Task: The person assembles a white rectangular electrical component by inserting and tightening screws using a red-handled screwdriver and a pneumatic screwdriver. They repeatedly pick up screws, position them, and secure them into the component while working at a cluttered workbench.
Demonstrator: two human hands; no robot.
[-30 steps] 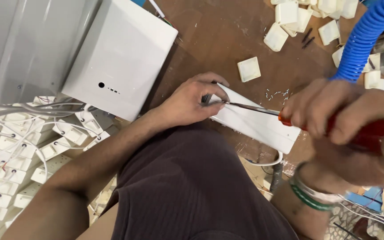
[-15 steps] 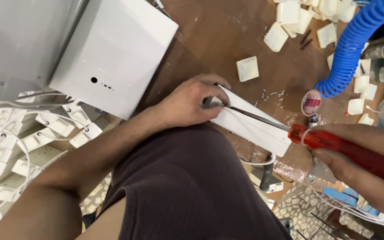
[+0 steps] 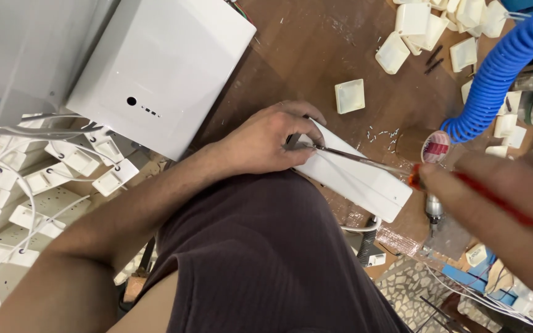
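At frame centre the left hand point(image 3: 266, 142) pins the casing point(image 3: 356, 176), right hand point(image 3: 501, 197) clenching the screwdriver point(image 3: 402, 169); keeping it square looks wise.

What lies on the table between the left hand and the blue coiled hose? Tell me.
In the head view, between the left hand and the blue coiled hose, a small square white cap lies on the brown table, plus scattered white flecks.
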